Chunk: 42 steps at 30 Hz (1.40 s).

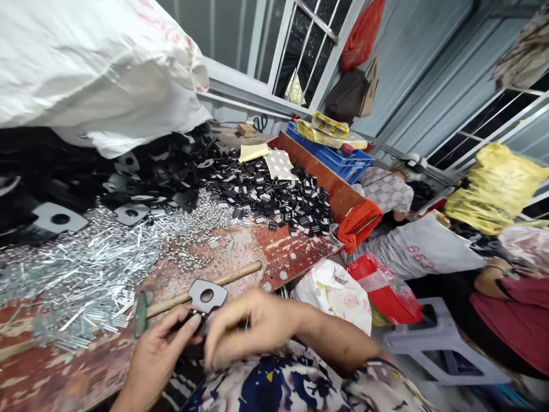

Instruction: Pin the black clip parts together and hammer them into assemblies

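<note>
My left hand [156, 349] pinches a small black plastic part [198, 316] between thumb and fingers, low at the table's front edge. Just above it shows a grey plate with a round dark hole [196, 293]; whether it is joined to the black part I cannot tell. Close on the right is my right hand [253, 323], its fingers bent and smeared by motion, so what they hold is unclear. Behind both hands a hammer [244, 271] lies on the worn red tabletop [285, 257], its greenish head [140, 315] to the left.
Loose metal pins [98, 274] cover the table's left side. Black clips [274, 197] lie heaped near a wooden side board [313, 163]. Plates with holes [60, 218] sit under a white sack [107, 68]. At right are a plastic stool [433, 337] and a person in a dark red top [510, 315].
</note>
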Motion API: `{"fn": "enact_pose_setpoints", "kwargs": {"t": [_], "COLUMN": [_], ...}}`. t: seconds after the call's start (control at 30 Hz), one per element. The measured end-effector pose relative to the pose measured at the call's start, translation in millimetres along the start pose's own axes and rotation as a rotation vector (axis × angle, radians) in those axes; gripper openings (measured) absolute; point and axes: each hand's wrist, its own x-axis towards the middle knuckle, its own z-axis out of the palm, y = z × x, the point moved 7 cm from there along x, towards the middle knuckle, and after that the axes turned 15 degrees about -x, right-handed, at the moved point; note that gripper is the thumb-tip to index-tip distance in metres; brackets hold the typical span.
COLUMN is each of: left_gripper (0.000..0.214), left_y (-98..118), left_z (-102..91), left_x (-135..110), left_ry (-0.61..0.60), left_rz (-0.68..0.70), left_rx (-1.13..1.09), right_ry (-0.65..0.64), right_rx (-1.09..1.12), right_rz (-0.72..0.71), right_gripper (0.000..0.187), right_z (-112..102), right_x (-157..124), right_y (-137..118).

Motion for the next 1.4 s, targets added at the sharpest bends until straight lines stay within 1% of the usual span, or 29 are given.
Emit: {"fn": "enact_pose_setpoints", "kwargs": {"t": [0.07, 0.1, 0.13, 0.2, 0.23, 0.27, 0.33, 0.43, 0.53, 0.67, 0.73, 0.8, 0.83, 0.9, 0.97, 1.03, 1.1, 1.17, 1.27, 1.4], "left_gripper": [0.055, 0.055, 0.055, 0.052, 0.050, 0.049, 0.049, 0.055, 0.054, 0.054, 0.052, 0.051, 0.051, 0.051, 0.052, 0.052, 0.051, 0.048, 0.038, 0.030], "left_y": [4.4, 5.7, 6.9, 8.1, 7.8, 6.9, 4.4, 2.3, 3.4, 0.9, -1.6, -3.0, -2.5, 0.3, 4.4, 7.6, 9.4, 10.4, 12.0, 15.3], "left_z": [4.0, 6.2, 8.0, 9.4, 9.2, 8.4, 4.7, 0.6, 1.1, -0.6, -2.5, -4.0, -4.3, -2.4, 2.2, 6.3, 8.8, 10.9, 14.2, 16.9], "left_x": [-2.7, -3.7, -4.3, -4.9, -5.0, -5.1, -6.0, -8.2, -9.1, -8.2, -7.7, -7.9, -8.4, -9.6, -10.4, -10.8, -10.7, -9.7, -8.5, -9.3], "left_ry": [0.024, 0.032, 0.040, 0.058, 0.065, 0.077, 0.128, 0.222, 0.274, 0.304, 0.298, 0.297, 0.301, 0.305, 0.308, 0.326, 0.347, 0.330, 0.245, 0.167], "left_rz": [-0.018, -0.032, -0.042, -0.049, -0.054, -0.063, -0.086, -0.104, -0.072, -0.035, -0.027, -0.020, -0.009, 0.016, 0.038, 0.045, 0.040, 0.034, 0.039, 0.074], "left_rx": [-0.004, -0.004, -0.007, -0.019, -0.025, -0.032, -0.055, -0.091, -0.107, -0.098, -0.089, -0.083, -0.082, -0.081, -0.082, -0.087, -0.095, -0.092, -0.060, -0.022], "right_ry": [0.242, 0.401, 0.465, 0.557, 0.580, 0.591, 0.575, 0.477, 0.314, 0.108, 0.047, 0.029, 0.039, 0.108, 0.236, 0.396, 0.545, 0.648, 0.704, 0.705], "right_rx": [-0.182, -0.300, -0.343, -0.438, -0.484, -0.531, -0.623, -0.770, -0.926, -1.104, -1.157, -1.168, -1.158, -1.106, -1.011, -0.873, -0.697, -0.504, -0.226, 0.035], "right_rz": [0.187, 0.318, 0.369, 0.434, 0.446, 0.447, 0.414, 0.279, 0.091, -0.098, -0.152, -0.182, -0.188, -0.176, -0.139, -0.084, -0.024, 0.024, 0.038, 0.009], "right_gripper": [0.018, 0.020, 0.024, 0.024, 0.022, 0.021, 0.020, 0.024, 0.021, 0.017, 0.017, 0.016, 0.014, 0.011, 0.020, 0.030, 0.030, 0.025, 0.023, 0.021], "right_z": [-37.5, -61.7, -79.0, -109.0, -119.9, -128.1, -136.4, -135.4, -128.0, -121.3, -121.2, -123.5, -125.8, -133.0, -142.4, -151.3, -155.7, -153.7, -142.6, -133.4], "right_x": [-7.3, -16.0, -21.4, -26.5, -24.6, -19.8, -2.7, 28.8, 48.1, 50.2, 48.7, 48.3, 48.2, 47.3, 43.6, 35.9, 24.7, 12.4, -3.4, -17.2], "right_y": [52.0, 80.8, 105.8, 149.1, 165.8, 178.8, 193.6, 193.7, 182.4, 170.5, 167.5, 166.7, 167.2, 169.7, 173.8, 178.1, 181.1, 179.8, 165.3, 134.8]}}
